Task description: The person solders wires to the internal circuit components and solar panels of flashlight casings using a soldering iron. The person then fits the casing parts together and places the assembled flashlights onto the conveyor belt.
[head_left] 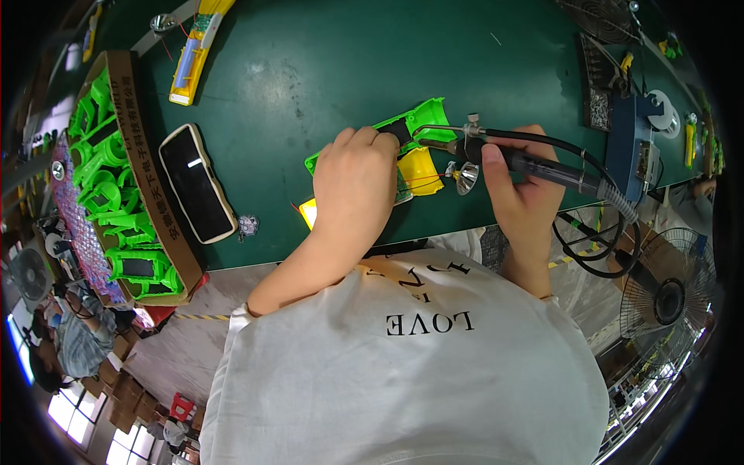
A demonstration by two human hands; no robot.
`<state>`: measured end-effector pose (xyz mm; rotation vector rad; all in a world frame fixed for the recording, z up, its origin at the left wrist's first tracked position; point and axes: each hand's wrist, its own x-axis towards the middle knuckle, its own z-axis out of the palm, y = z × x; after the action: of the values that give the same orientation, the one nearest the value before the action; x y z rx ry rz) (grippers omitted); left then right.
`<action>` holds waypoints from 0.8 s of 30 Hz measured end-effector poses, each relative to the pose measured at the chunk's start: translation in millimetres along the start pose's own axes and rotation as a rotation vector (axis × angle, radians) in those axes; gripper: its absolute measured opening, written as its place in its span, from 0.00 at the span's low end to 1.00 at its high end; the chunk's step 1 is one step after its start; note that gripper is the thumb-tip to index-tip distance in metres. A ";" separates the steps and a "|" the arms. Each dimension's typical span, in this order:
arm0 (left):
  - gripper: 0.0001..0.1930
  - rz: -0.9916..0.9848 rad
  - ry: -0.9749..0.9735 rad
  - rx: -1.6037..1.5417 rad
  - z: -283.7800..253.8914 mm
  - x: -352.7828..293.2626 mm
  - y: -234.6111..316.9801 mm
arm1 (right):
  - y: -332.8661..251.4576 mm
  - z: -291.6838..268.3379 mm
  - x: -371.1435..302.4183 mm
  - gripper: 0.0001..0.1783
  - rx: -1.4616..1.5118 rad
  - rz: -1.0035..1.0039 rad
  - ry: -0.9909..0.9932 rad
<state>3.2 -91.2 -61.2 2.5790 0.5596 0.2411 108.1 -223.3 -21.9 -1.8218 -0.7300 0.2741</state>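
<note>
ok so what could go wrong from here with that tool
The left hand sits close to the metal tip of what looks like a soldering iron in the right hand; if hot, a slip might burn it. The tip is also close to the green plastic casing and might scorch it. The silver reflector lies near the right hand and could get knocked.
</note>
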 end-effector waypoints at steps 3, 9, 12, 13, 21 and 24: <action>0.02 -0.002 -0.008 0.012 0.0 0.6 -0.2 | 3.2 1.1 0.5 0.05 -0.008 -0.028 0.005; 0.02 -0.007 -0.004 0.021 0.5 1.1 -0.9 | 5.4 3.4 0.3 0.06 -0.022 -0.023 0.002; 0.02 -0.010 -0.007 0.029 0.5 1.4 -0.9 | 5.9 4.0 0.6 0.06 -0.021 -0.010 -0.007; 0.02 -0.011 -0.007 0.032 0.6 1.6 -0.6 | 6.1 4.2 0.9 0.06 -0.025 -0.016 -0.008; 0.02 -0.024 -0.019 0.038 0.6 1.6 -0.2 | 5.9 5.2 0.5 0.06 -0.034 -0.013 -0.012; 0.02 -0.023 -0.016 0.042 1.9 1.7 -0.4 | 6.7 5.9 0.2 0.06 -0.035 0.001 -0.005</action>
<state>5.2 -91.0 -63.0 2.6115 0.5940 0.2026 107.6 -220.0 -30.2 -1.8551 -0.7415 0.2678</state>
